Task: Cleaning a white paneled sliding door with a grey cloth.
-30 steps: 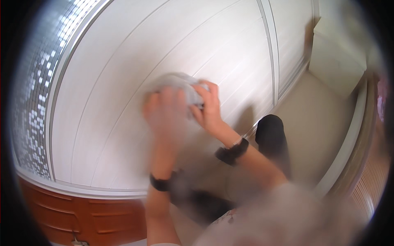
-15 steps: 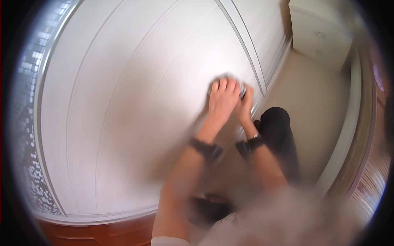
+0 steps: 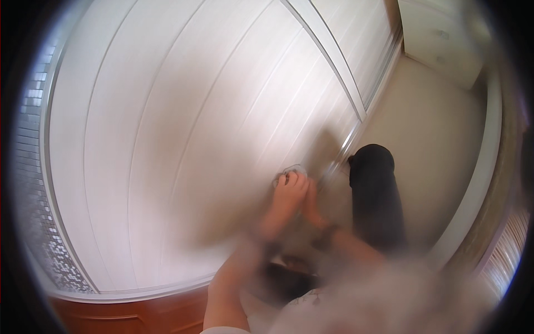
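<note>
Both my hands are together, low against a white grooved sliding door panel. Under the fingers of my left hand is a small, crumpled grey-white cloth, pressed to the panel. Those fingers are bent over it, and only its upper and left edges show. My right hand lies close along the right side of the left one, fingers together. Whether it also grips the cloth is hidden. A dark band sits on each wrist.
A silver frame strip divides the door panels, with a floor track below. My dark-trousered leg stands on the beige floor. A pale cabinet is at the far right, reddish-brown wood at the near left.
Both hands, with the cloth, have moved down the panel toward me and slightly left. The view has shifted a little.
</note>
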`<action>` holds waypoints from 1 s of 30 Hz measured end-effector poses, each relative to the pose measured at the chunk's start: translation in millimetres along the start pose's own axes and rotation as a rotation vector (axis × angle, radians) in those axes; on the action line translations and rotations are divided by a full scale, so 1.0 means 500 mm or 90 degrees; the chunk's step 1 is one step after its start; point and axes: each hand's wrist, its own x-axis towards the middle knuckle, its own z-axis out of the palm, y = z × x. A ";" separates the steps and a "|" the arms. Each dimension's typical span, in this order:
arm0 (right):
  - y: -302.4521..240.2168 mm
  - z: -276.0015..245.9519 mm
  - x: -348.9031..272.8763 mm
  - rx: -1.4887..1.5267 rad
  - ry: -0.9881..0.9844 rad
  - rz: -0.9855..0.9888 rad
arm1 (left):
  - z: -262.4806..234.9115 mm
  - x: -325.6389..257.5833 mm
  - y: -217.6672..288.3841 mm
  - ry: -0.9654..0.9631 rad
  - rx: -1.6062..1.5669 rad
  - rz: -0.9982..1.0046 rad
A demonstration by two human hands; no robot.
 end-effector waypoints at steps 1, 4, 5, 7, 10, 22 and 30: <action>0.001 0.000 -0.002 0.006 0.000 0.000 | 0.008 -0.006 0.000 -0.003 0.004 0.002; -0.086 -0.032 0.056 -0.008 -0.048 -0.016 | 0.003 0.026 -0.024 -0.021 -0.060 -0.004; -0.068 -0.072 0.105 0.428 0.041 0.193 | -0.001 0.101 -0.007 0.019 -0.092 -0.026; -0.072 -0.144 0.207 0.484 0.126 0.260 | -0.025 0.234 -0.017 0.129 -0.105 -0.052; -0.191 -0.133 0.330 0.127 0.218 -0.007 | -0.045 0.317 -0.124 0.198 -0.042 -0.078; 0.059 0.000 0.024 0.328 0.006 0.042 | -0.007 0.015 -0.025 0.011 -0.067 -0.041; -0.437 -0.078 0.094 0.046 -0.214 -0.314 | -0.360 -0.158 -0.176 0.144 0.059 -0.348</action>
